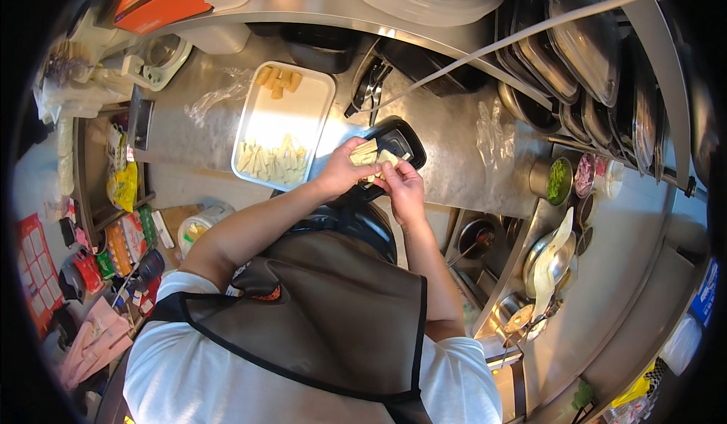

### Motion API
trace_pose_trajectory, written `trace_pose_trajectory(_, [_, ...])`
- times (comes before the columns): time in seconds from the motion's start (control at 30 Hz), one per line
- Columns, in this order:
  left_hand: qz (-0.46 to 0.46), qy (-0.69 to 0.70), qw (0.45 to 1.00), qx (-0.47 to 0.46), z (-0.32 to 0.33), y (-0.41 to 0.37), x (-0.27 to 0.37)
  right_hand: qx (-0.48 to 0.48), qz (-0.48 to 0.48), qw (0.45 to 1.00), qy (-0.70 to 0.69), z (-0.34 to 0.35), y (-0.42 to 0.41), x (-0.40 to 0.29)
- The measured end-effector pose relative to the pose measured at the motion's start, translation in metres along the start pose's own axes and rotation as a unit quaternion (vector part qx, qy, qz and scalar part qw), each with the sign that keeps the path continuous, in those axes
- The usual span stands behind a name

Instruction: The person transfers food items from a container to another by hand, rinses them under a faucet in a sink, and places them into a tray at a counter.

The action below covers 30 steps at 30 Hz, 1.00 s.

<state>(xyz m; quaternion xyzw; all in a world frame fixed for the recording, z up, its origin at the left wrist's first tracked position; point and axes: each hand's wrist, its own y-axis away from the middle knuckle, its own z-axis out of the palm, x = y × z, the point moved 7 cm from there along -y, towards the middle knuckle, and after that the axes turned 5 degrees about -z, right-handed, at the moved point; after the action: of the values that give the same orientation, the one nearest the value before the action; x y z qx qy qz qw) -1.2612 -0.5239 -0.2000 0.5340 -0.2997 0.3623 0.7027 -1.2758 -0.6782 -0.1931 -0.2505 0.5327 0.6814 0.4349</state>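
Note:
My left hand [345, 169] grips a small bunch of pale yellow strips [364, 152], which look like cut tofu skin or bamboo shoot. In the fingers of my right hand [404, 187] is another pale piece [387, 157], touching the bunch. Both hands are over a black plastic container [410, 135] near the counter's front edge; what lies inside it is mostly hidden. To the left, a white tray [282, 114] carries a heap of similar strips [272, 160] at its near end and several tan rolls [278, 81] at its far end.
Tongs [372, 86] and black containers [321, 49] are at the back of the steel counter [454, 168]. Crumpled clear plastic [493, 134] lies on the right. A pale rod [511, 43] crosses above. Pots of chopped greens [557, 180] and pink onion [584, 174] stand at right; a kitchen scale [164, 63] is back left.

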Motion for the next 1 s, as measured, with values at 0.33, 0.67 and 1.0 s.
trace_pose_trajectory(0.33, [0.001,-0.041,0.999,-0.013,-0.002,0.002,-0.004,0.047,-0.088,0.987,0.122,-0.008,0.0,0.004])
trace_pose_trajectory(0.67, [-0.038,0.007,0.994,-0.1,0.011,0.013,-0.006,0.087,-0.088,0.977,0.173,-0.021,0.003,0.014])
trace_pose_trajectory(1.0, [-0.101,0.146,0.981,-0.075,-0.006,0.009,-0.012,0.105,-0.214,0.832,0.501,-0.016,-0.003,-0.046])
